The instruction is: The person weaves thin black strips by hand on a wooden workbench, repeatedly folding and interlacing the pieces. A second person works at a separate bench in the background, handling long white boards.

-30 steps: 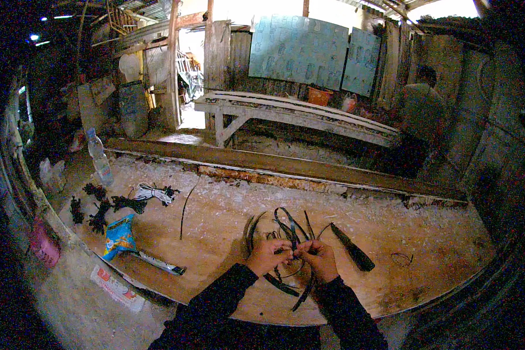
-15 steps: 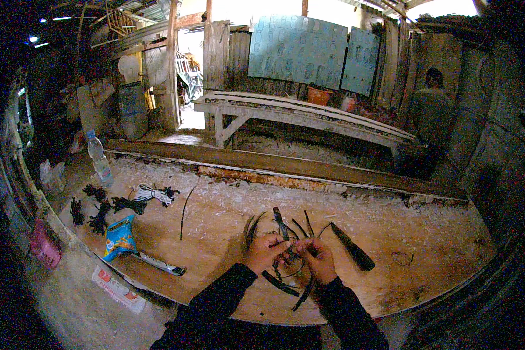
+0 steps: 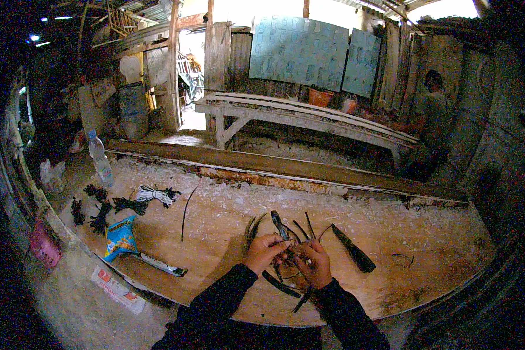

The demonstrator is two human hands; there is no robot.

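Observation:
Above the worktable, my left hand and my right hand are close together, fingers pinched on a bundle of thin dark straps. Several strap ends fan out beyond my fingers, and others hang below toward my sleeves. Where the fingertips meet, the exact grip is hidden. Just right of my right hand lies a tapered dark piece, with a thin strand reaching toward the bundle. A single thin dark strip rests to the left of my hands.
Left on the table are bundles of black cord, a black-and-white cord bundle, a blue snack packet, a flat dark-and-silver strip and a clear bottle. Beyond stands a long bench, a person at its right end.
My fingers have shifted slightly around the straps, the right hand turning a little inward. Across the room, the person has turned and extends an arm toward the bench.

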